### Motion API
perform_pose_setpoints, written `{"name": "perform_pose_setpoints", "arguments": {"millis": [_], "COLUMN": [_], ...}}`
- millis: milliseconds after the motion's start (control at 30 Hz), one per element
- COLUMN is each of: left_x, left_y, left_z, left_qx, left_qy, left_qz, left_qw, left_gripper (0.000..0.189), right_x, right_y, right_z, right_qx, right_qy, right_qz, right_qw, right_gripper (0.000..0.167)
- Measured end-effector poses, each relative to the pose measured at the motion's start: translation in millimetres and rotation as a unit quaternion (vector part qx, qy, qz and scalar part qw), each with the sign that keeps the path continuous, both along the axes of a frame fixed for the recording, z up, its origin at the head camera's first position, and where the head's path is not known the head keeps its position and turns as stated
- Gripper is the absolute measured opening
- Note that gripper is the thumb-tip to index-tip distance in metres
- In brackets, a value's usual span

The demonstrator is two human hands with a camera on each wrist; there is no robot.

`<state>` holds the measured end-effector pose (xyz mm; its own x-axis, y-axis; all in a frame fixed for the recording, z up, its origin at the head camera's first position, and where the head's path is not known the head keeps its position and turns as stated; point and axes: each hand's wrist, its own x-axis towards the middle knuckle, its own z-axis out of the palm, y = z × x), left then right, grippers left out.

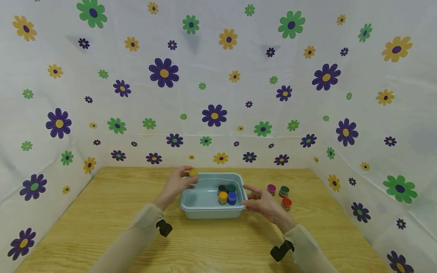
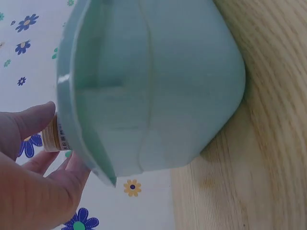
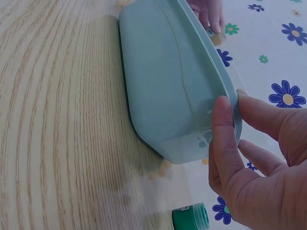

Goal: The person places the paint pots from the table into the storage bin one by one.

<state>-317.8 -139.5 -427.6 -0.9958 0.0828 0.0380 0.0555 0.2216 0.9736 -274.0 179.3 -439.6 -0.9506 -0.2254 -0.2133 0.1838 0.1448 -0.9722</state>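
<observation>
The wooden surface [image 1: 218, 244] is carrying a pale blue tub [image 1: 211, 214] mid-frame. The right grip [image 1: 267, 207] is holding its right rim, fingers bent; the left grip [image 1: 176, 185] is pinching a yellow-lidded jar [image 1: 193, 172], tub's upper left — looking midway: four jars [image 1: 223, 198] sitting inside, three jars [image 1: 286, 204] standing right of it.

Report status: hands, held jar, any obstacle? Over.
Left hand pinches yellow jar near tub. Right hand grips its rim. Four jars inside, nothing visibly blocking.

The tub [image 1: 213, 214] looks like smooth, glossy plastic, the desk [image 1: 218, 242] grained wood, and the flowered backdrop [image 1: 205, 68] matt cloth.
</observation>
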Motion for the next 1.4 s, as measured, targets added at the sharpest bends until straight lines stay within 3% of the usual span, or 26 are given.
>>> {"name": "perform_pose_setpoints", "arguments": {"millis": [233, 467, 733, 1133, 1400], "left_x": [3.2, 3.0, 1.1, -2.8, -3.2], "left_y": [19.7, 31.0, 38.4, 51.4, 54.6], "left_z": [-1.5, -5.6, -10.6, -19.6, -25.3], "left_qx": [-0.035, -0.050, -0.054, -0.114, -0.135], "left_qy": [0.015, 0.008, -0.015, -0.020, -0.061], "left_qz": [0.016, -0.025, -0.047, -0.081, -0.099], "left_qw": [0.9992, 0.9984, 0.9973, 0.9900, 0.9839], "left_gripper": [0.046, 0.041, 0.042, 0.039, 0.035], "right_x": [1.6, 0.4, -0.4, -0.2, -0.4], "right_y": [0, 0, 0, 2, 1], "right_z": [1.0, 0.9, 0.2, 1.0, 0.4], "right_qx": [0.003, 0.004, 0.002, -0.001, 0.003], "right_qy": [-0.001, 0.002, -0.002, 0.003, -0.001], "right_qz": [-0.001, 0.002, 0.000, 0.005, 0.006], "right_qw": [1.0000, 1.0000, 1.0000, 1.0000, 1.0000], "right_gripper": [0.069, 0.069, 0.070, 0.070, 0.070]}}
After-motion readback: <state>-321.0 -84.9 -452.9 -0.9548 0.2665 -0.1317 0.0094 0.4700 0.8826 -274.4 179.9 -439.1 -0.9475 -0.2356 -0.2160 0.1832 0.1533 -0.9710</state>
